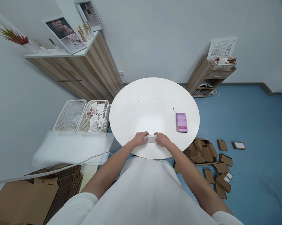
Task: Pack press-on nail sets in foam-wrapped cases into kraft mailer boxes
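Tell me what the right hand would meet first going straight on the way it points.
The small white oblong object, which the right hand touches at one end; past it, probably the left hand, though depth is unclear.

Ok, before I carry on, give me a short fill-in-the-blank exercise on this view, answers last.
1. The left hand and right hand hold one slim object coloured ____.
2. The purple item on the white table lies nearer the person's ____ hand.
3. Several cardboard boxes lie on a floor coloured ____.
Missing words: white; right; blue.
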Demonstrator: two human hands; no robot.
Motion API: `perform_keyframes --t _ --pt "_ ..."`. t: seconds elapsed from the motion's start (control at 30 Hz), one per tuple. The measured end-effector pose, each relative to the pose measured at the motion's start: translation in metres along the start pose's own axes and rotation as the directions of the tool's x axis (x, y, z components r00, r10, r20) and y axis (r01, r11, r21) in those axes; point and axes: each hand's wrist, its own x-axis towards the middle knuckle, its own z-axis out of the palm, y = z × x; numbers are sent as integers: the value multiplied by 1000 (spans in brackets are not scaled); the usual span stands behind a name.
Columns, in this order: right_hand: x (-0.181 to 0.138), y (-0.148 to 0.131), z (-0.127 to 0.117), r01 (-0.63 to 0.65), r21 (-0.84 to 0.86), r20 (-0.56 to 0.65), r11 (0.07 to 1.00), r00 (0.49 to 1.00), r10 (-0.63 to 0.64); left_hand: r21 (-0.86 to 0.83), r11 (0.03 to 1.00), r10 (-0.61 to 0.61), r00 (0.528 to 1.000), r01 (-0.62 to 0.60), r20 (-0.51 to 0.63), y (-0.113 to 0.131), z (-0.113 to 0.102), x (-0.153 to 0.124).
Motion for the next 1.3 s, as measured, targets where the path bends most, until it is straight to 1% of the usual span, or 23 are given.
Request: perform_keyframes --t 0.07,0.17,0.27,0.33,0.4,0.47,0.57,0.63,0.67,0.73,0.8,0.83,0.93,1.07,1.17,1.3 --pt "3 1 -2 -54 1 -10 999 998 54 14 999 -50 998 50 -32 -4 3 4" --pt "7 2 -3 -102 -16 -16 995 995 102 102 989 -103 992 110 -69 -7 7 11" --pt "10 3 1 -134 -52 -91 990 987 129 218 966 -112 984 140 -139 -8 11 16" --pt "11 5 6 -152 -71 -148 986 979 140 284 950 -77 977 132 -198 -8 15 18" --pt "10 8 12 -150 -75 -195 986 972 133 339 935 -21 972 101 -234 -8 19 17" --pt "6 11 19 -150 -66 -253 987 959 129 376 924 20 969 76 -245 -9 22 14" --pt "-4 16 26 -181 -44 -375 983 914 151 393 918 45 969 57 -244 -9 25 8" --pt "-12 19 28 -171 -40 -422 984 896 138 387 922 81 971 12 -224 -9 26 5" --pt "-15 19 29 -135 -48 -415 990 904 103 380 925 104 973 -18 -206 -8 26 4" --pt "-18 20 28 -16 -81 -349 997 937 -14 361 930 130 978 -63 -163 -8 27 5" --pt "-16 20 27 97 -106 -253 990 960 -121 339 939 112 986 -65 -122 -8 28 8" --pt "-14 19 26 122 -110 -217 986 966 -144 326 944 94 990 -55 -104 -8 29 10" --pt "-6 17 26 108 -100 -177 989 976 -124 284 958 56 996 -32 -75 -7 30 14" --pt "-6 13 29 99 -83 -168 992 979 -112 221 974 60 994 -40 -86 -6 32 9" --pt "-16 12 29 123 -63 -136 990 982 -131 190 979 89 993 -73 -77 -4 34 -2" --pt "-38 16 27 179 -28 -67 983 981 -180 144 981 131 991 -127 -22 0 36 -19"
